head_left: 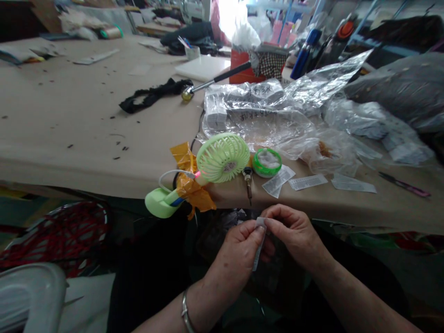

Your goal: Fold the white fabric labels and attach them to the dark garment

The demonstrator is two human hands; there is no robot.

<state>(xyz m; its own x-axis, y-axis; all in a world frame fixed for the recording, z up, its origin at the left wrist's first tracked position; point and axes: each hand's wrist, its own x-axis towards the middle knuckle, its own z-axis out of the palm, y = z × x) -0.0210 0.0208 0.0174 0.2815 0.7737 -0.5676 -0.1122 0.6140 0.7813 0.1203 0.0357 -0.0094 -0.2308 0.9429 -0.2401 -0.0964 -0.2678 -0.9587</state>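
Note:
Just past the table's front edge, both my hands meet over a small white printed label (257, 259). My left hand (239, 249) pinches it between thumb and forefinger, and its lower end hangs below the fingers. The thumb and forefinger of my right hand (294, 231) close on the label's upper end. On the table edge in front lie more printed labels (308, 181), loose and flat. A round green tub (267, 163) with white wadding stands behind them. Beside it, a pointed metal tip (249, 185) juts over the edge.
A green handheld fan (222, 158) is fixed to the edge with brown tape (196, 192). Plastic bags of label stacks (256, 111) lie behind. A hammer-like tool (218, 82), black fabric (152, 95) and pink-handled snips (404, 185) rest on the table (69, 129).

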